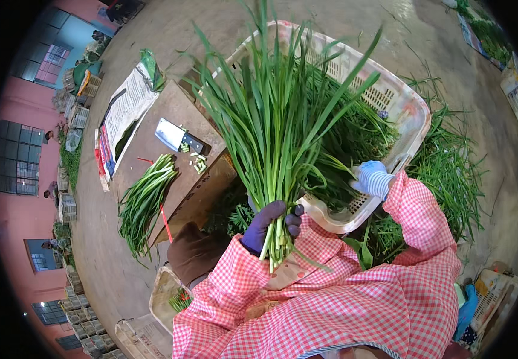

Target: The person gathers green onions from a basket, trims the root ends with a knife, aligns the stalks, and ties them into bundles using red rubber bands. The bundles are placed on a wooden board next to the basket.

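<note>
My left hand (271, 224), in a dark purple glove, is closed around a bunch of long, flat green leaves (272, 134) that look like garlic chives. The pale stem ends point down towards my lap, and the leaves fan out upward. My right hand (373, 180), in a blue-and-white striped glove, is over the near right part of a pale plastic crate (413, 114) full of loose greens (357, 125). Its fingertips are beside a yellowish leaf (337, 162); whether they pinch it is unclear.
To the left, a low brown work surface (169, 107) holds a cleaver (178, 137), cut stem pieces (199, 164), a bundle of greens (149, 197) and red ties (165, 222). Loose leaves (447, 166) cover the floor to the right. A printed sack (126, 105) lies beyond the work surface.
</note>
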`<state>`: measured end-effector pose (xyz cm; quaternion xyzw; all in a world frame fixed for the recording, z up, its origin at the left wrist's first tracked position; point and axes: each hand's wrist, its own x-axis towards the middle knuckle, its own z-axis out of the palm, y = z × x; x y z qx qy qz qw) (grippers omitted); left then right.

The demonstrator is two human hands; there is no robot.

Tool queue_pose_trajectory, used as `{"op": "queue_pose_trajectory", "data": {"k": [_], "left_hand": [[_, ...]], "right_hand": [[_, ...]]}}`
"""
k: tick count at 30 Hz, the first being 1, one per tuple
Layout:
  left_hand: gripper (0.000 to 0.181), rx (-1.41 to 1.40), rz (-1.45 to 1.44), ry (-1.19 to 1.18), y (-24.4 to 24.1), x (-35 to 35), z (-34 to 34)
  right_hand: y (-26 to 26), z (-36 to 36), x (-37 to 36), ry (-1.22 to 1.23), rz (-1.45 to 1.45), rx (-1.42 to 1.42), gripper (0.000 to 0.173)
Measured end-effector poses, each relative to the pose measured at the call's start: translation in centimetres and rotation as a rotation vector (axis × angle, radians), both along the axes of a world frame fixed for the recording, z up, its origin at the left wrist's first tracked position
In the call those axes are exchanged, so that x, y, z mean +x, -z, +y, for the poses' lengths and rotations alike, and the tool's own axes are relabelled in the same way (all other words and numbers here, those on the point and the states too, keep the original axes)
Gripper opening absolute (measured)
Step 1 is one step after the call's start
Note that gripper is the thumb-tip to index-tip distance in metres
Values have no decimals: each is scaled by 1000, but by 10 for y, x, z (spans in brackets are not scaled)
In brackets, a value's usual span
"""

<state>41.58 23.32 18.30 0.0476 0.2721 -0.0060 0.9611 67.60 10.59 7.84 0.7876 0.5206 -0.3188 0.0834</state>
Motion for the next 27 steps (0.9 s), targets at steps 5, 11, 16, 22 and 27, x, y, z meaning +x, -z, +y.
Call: {"op": "queue_pose_trajectory", "data": {"k": [5, 11, 16, 22, 27], "left_hand": [[45, 145, -4, 114, 19, -21, -2], [37, 248, 88, 165, 25, -19, -7], [42, 912, 277, 314, 43, -26, -17], [67, 1962, 298, 431, 57, -33, -13], [91, 1999, 633, 540, 7, -19, -26]], "right_hand": [[-32, -26, -18, 258, 12, 402, 42], [-13, -31, -98, 343, 802, 687, 28], [-9, 5, -142, 502, 497, 860, 80], [-49, 33, -173, 507, 732, 1127, 69], [-42, 52, -182, 813, 1133, 1331, 45]]}}
